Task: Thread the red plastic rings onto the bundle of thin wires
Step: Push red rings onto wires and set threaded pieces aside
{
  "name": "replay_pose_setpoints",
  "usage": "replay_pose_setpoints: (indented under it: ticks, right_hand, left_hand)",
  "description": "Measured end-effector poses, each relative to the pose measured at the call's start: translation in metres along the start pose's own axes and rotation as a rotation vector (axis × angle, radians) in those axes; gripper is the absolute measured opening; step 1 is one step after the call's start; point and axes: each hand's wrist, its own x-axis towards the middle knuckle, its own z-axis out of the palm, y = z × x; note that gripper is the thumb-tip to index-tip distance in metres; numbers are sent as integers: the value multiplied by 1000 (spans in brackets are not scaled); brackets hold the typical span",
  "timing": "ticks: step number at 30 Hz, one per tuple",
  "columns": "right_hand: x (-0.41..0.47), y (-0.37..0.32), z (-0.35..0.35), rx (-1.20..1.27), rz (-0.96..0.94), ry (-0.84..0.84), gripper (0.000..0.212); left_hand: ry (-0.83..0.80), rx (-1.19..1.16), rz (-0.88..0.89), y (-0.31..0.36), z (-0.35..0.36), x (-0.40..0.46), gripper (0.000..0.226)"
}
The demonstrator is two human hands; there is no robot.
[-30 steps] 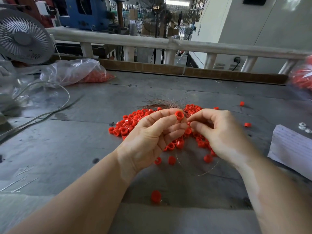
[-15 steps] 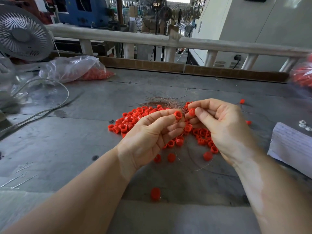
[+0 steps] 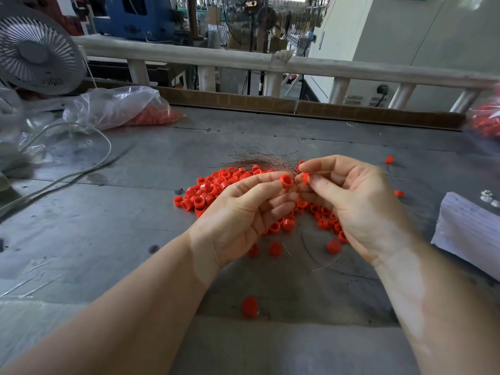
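- Head view: I see my left hand (image 3: pixel 243 220) pinching a small red plastic ring (image 3: pixel 286 181) at its fingertips.
- My right hand (image 3: pixel 354 201) grips another red ring (image 3: pixel 305 178), just beside it.
- The thin coppery wire bundle (image 3: pixel 259 161) fans out beyond both hands, above the loose red ring pile (image 3: pixel 213 190).

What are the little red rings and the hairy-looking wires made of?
The red rings look like smooth moulded plastic: even bright colour, soft shine. The wires seem to be thin bare metal, maybe copper: reddish-brown, hair-fine, springy strands fanning out.
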Motion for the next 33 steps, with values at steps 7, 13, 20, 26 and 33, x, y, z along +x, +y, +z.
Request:
replay_pose_setpoints:
  ticks: [7,13,20,26,33]
  right_hand:
    - [-1,-5,0,99,68,10,14]
    - [-1,-6,0,114,62,43,21]
    - [-1,-4,-1,153,61,11,15]
    - [-1,-3,0,105,47,29,11]
    - [-2,-3,2,-4,6,38,8]
  left_hand:
    - [-23,0,-9,1,0,-1,23]
    - [-4,-13,-5,1,0,0,24]
    - [-1,-8,-5,1,1,-1,24]
    - [2,2,2,1,0,-1,24]
    - [14,18,16,0,-1,0,24]
